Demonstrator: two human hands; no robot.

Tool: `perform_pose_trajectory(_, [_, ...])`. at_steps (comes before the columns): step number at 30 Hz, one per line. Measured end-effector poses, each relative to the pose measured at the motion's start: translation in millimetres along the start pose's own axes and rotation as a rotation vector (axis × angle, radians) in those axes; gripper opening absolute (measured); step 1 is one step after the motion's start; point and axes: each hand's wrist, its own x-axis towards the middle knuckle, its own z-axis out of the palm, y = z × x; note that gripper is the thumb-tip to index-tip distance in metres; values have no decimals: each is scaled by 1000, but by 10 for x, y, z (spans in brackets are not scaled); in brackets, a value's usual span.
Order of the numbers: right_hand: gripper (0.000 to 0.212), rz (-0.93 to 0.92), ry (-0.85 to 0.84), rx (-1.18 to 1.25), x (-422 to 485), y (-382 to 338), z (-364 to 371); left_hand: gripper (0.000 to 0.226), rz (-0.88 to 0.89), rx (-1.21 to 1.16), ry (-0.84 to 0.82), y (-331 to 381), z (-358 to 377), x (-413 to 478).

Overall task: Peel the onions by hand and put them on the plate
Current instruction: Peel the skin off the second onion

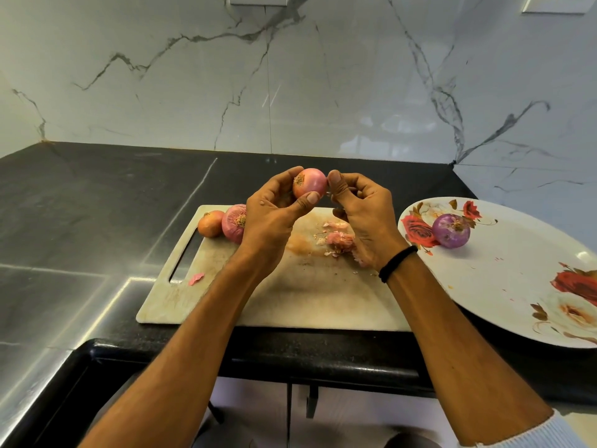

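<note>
Gripping onion (309, 187): left hand (271, 218); right hand (361, 215) touching.

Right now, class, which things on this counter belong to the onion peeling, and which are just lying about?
Job: held onion, left hand, right hand, orange unpeeled onion, pink unpeeled onion, peeled onion, plate.
Lying about: cutting board, peel scraps.
</note>
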Motion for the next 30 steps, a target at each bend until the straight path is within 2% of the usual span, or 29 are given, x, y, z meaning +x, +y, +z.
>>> perform_pose_trajectory(6, [34,-45,-77,-21,-6,16,-17,51,19,15,-50,3,-17,-15])
perform_pose_trajectory(13, [35,-218,-169,-222,-3,12,-11,55,39,19,-54,7,-43,6])
perform_pose_trajectory(19, [41,-377,-198,-375,4,73,-9,49,29,12,-62,-35,-72,32])
perform_pose_trajectory(30, [37,-432,-193,-464,30,103,-41,44,10,27,-68,-51,-69,22])
